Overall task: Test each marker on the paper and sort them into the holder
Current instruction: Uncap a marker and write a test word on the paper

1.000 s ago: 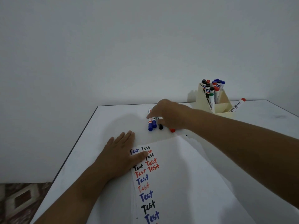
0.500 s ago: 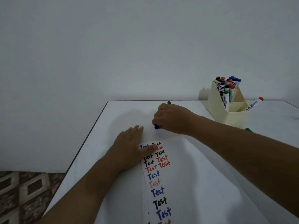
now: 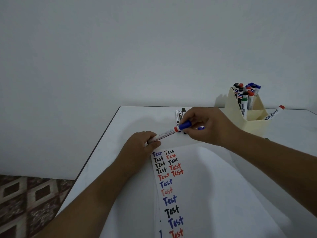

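Observation:
A white marker (image 3: pixel 167 134) with a blue cap hangs just above the table, held between both hands. My left hand (image 3: pixel 142 146) grips its rear end. My right hand (image 3: pixel 204 125) pinches the blue cap (image 3: pixel 185 125). Below them lies the white paper (image 3: pixel 214 186), with the word "Test" written many times in black, red and blue down its left side. The cream holder (image 3: pixel 253 124) stands at the back right, with several markers upright in its rear compartment. Loose markers (image 3: pixel 179 115) lie on the table behind my right hand.
A red-capped marker (image 3: pixel 273 113) leans out of the holder's right side. The white table's left edge (image 3: pixel 96 148) runs diagonally, with patterned floor (image 3: pixel 25 200) beyond it. A plain wall rises behind the table.
My right hand has lifted a blue-capped marker from the loose pile. My left hand has left the paper and taken hold of the marker's rear end.

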The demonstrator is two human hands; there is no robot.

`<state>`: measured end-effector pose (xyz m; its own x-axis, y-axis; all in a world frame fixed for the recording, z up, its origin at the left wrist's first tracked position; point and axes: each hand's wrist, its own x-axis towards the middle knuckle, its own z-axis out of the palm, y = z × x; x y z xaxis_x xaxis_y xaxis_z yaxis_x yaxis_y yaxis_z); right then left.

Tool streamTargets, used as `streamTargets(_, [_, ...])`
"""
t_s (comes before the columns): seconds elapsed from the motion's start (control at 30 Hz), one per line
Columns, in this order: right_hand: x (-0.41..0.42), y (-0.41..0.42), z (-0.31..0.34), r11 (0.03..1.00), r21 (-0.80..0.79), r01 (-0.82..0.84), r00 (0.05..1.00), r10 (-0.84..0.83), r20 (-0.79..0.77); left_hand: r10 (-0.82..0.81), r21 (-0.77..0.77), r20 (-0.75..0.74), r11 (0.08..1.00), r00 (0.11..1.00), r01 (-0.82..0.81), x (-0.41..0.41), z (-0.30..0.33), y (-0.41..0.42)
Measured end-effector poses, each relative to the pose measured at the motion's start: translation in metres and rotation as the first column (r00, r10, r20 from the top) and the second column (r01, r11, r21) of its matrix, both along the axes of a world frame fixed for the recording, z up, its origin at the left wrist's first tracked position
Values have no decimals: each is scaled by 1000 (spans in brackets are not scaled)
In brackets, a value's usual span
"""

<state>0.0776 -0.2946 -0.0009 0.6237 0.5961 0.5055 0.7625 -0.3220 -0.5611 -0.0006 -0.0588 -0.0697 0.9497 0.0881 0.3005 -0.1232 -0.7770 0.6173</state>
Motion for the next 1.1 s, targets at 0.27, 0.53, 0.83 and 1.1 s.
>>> streamTargets(0.27, [6, 7, -19, 868, -443, 226, 750, 135, 647, -25, -20, 339, 999, 940, 34, -4, -1, -1])
streamTargets(0.53, [-13, 22, -19, 981, -11, 196, 963, -190, 193, 6, -298, 296, 951, 955, 86, -9, 3, 4])
streamTargets(0.83, [-42, 26, -10, 867, 474, 151, 733, 224, -643, -78, -90, 311, 990, 947, 111, -8, -1, -5])
streamTargets(1.1, [-54, 35, -14, 851, 474, 227, 760, 150, -633, -131, 106, 229, 988, 965, 109, -10, 4, -14])
